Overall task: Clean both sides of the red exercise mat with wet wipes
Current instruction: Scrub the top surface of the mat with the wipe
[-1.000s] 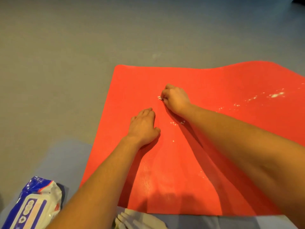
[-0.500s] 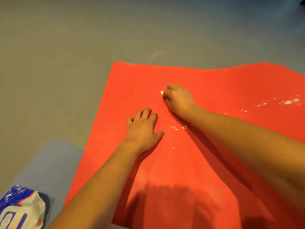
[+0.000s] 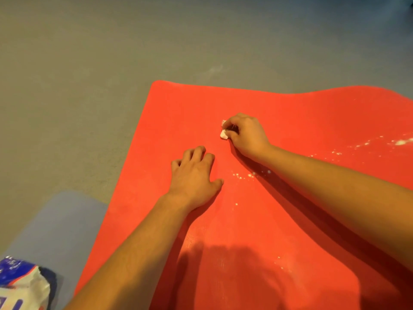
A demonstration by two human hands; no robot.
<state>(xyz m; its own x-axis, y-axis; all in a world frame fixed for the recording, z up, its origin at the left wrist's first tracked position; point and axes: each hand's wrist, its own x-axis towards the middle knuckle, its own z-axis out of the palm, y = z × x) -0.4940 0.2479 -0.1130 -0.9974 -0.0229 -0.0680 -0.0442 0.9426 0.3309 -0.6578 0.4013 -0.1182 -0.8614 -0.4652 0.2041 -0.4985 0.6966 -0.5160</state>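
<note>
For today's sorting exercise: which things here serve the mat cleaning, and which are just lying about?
Part of the job:
flat red exercise mat
crumpled white wet wipe in the right hand
left hand flat on the mat
blue-and-white wipes packet

Just lying about:
grey-blue mat at the left

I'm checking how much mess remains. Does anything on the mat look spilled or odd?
Yes. White specks are scattered on the red mat, near the right forearm and at the right edge. The mat's far edge ripples instead of lying flat.
</note>
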